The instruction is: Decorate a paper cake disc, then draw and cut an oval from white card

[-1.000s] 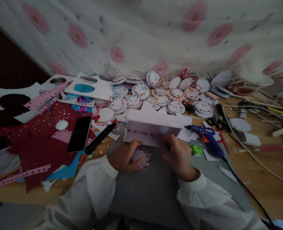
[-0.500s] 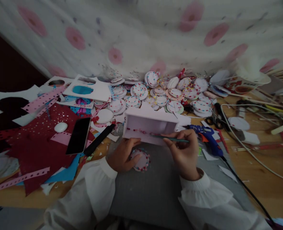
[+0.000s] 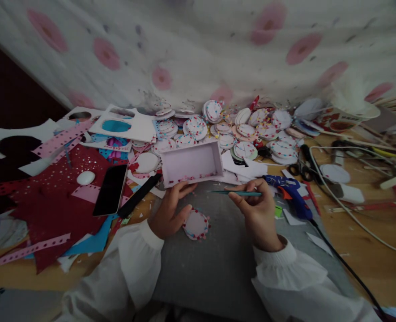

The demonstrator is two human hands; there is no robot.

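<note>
My right hand (image 3: 256, 212) pinches a pair of blue-green tweezers (image 3: 246, 193), tips pointing left over the grey mat. A shallow white box (image 3: 193, 163) lies in front of my hands, its open side facing me, with small red and pink beads (image 3: 187, 177) along its lower side. My left hand (image 3: 167, 212) has its fingers apart; the fingertips meet the box's near edge, and the thumb reaches toward a round white disc (image 3: 197, 223) rimmed with red and blue beads. This disc lies flat on the grey mat (image 3: 214, 268).
Behind the box are piles of bead-trimmed discs (image 3: 196, 127). A blue glue gun (image 3: 296, 201) and black scissors (image 3: 305, 167) lie at right. At left are a phone (image 3: 110, 190), a black bar-shaped object (image 3: 139, 197) and red sheet scraps (image 3: 57, 210).
The box has shifted left and turned slightly. The tweezer tips, formerly inside the box, are now outside it over the mat. My left thumb has lifted back from the beaded disc.
</note>
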